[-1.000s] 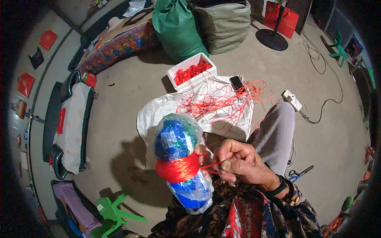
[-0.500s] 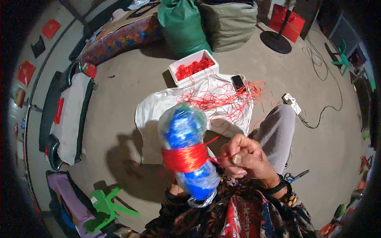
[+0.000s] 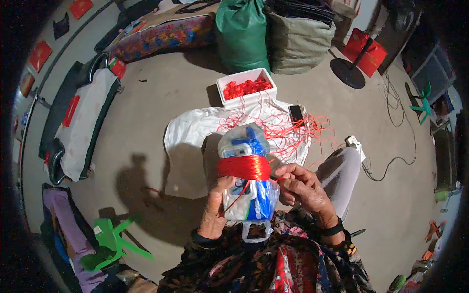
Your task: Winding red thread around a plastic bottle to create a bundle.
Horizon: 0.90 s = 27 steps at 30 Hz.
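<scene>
My left hand [image 3: 215,207] grips a clear plastic bundle [image 3: 246,195] with blue and white contents, held upright in front of me. A thick band of red string [image 3: 243,167] is wound around its middle. My right hand [image 3: 300,188] pinches the red string at the right side of the band. Loose red string [image 3: 288,129] lies tangled on a white sheet [image 3: 190,132] spread on the floor beyond the bundle. A white box [image 3: 246,88] filled with red pieces stands at the sheet's far edge.
A black phone [image 3: 296,114] lies on the sheet. A green sack [image 3: 239,31] and a grey sack [image 3: 298,39] stand behind the box. A white power strip [image 3: 354,144] with cable lies right. A green plastic stool [image 3: 115,241] lies lower left, a folding cot [image 3: 80,122] left.
The bundle has swung from tilted to upright and come closer to the middle. My left hand now shows gripping its lower part. My right hand stays at the string.
</scene>
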{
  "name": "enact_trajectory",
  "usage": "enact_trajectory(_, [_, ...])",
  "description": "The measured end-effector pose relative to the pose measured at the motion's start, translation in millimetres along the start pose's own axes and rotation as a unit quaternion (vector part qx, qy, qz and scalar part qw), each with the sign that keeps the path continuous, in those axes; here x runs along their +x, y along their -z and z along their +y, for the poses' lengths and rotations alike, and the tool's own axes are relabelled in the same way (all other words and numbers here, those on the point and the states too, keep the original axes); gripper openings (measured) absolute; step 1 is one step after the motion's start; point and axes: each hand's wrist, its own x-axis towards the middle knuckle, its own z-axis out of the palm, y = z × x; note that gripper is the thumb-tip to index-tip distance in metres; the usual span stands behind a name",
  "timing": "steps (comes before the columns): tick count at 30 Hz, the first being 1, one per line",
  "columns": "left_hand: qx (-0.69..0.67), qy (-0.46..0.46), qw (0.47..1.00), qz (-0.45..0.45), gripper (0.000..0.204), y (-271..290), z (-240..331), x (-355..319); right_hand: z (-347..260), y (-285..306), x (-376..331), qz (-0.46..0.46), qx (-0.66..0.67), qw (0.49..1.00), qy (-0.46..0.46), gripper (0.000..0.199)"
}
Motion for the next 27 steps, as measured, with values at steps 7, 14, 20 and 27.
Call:
enact_trajectory(7, [0.050, 0.037, 0.997, 0.046, 0.053, -23, 11, -2, 10, 8, 6, 0.048, -0.128, 0.990, -0.035, 0.015])
enact_trajectory(14, [0.169, -0.021, 0.981, 0.096, 0.050, -36, 15, -8, 9, 2, 6, 0.024, -0.204, 0.979, -0.019, 0.019])
enact_trajectory(20, [0.214, -0.067, 0.967, 0.120, 0.049, -36, 9, -9, 21, 9, 8, 0.024, -0.192, 0.980, -0.044, 0.017])
enact_trajectory(27, [0.275, -0.096, 0.949, 0.122, 0.045, -44, 11, -8, 25, 5, 13, 0.065, -0.141, 0.988, -0.014, 0.012])
